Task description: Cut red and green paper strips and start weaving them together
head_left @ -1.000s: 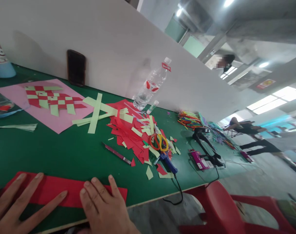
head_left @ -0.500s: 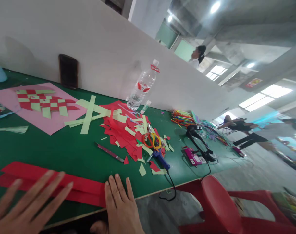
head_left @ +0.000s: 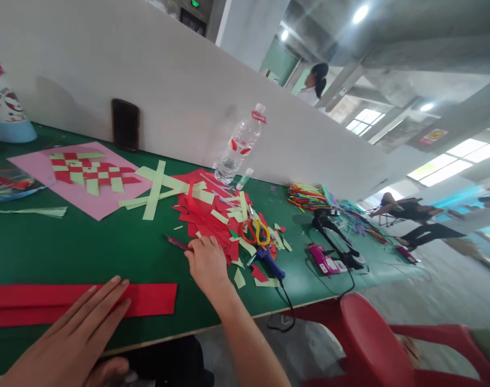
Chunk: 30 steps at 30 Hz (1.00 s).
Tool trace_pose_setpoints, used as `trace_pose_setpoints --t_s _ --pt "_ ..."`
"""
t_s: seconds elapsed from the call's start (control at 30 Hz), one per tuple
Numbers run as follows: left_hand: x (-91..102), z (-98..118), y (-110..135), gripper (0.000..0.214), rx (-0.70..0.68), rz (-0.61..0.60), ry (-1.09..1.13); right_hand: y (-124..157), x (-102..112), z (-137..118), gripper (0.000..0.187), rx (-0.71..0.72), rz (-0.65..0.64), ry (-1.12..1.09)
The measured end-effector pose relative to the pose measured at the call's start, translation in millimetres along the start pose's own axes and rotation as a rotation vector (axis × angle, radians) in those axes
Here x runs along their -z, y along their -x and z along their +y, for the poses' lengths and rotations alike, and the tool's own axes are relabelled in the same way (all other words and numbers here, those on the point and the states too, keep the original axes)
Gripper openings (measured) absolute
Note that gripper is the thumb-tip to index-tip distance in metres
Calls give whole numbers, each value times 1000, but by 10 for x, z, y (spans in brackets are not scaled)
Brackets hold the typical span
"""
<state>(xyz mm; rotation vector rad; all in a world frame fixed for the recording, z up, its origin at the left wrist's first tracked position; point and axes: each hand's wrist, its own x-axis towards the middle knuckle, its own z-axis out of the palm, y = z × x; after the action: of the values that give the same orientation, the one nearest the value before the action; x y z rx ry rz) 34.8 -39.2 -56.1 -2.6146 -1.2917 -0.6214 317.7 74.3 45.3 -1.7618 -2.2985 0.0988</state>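
My left hand lies flat, fingers stretched out, on a long folded red paper strip near the table's front edge. The strip has a lengthwise crease and runs out of view at the left. Farther right, my right hand has its fingers closed round one end of a slim maroon pen-shaped tool; its exact kind is unclear. Just beyond that hand lies a heap of red paper scraps mixed with pale green pieces. Scissors with orange and yellow handles rest on the heap.
A blue glue gun with a black cord lies right of my right hand. Pale green strips and a woven paper fish on pink paper lie behind. A water bottle and phone stand along the wall. A red chair is at right.
My right hand has left the red strip, reached forward and closed on the maroon tool. The strip now lies straighter, and my left hand has moved right along it.
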Motion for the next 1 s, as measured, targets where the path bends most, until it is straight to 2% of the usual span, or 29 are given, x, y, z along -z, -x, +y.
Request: trace_pose_setpoints --t_s 0.1,0.17,0.3,0.4,0.5,0.67,0.77,1.0 --pt "-71 41 -60 77 11 58 -2 63 9 19 6 18 23 -22" --pt "-94 65 -109 70 10 61 2 201 71 80 9 28 49 -45" --pt "-47 116 -162 84 -34 14 8 683 212 255 27 66 101 -90" --pt "12 159 -176 94 -64 -16 17 1067 249 330 51 232 146 -152" --pt "42 180 -188 95 -69 -24 20 1308 231 309 45 285 133 -158" --pt "63 177 -192 95 -56 -30 38 1367 204 217 38 284 182 -112" --pt "78 177 -183 85 -33 -40 64 1341 206 208 35 278 198 -82" --pt "73 174 -179 79 -4 -40 103 1374 191 271 34 232 152 -22"
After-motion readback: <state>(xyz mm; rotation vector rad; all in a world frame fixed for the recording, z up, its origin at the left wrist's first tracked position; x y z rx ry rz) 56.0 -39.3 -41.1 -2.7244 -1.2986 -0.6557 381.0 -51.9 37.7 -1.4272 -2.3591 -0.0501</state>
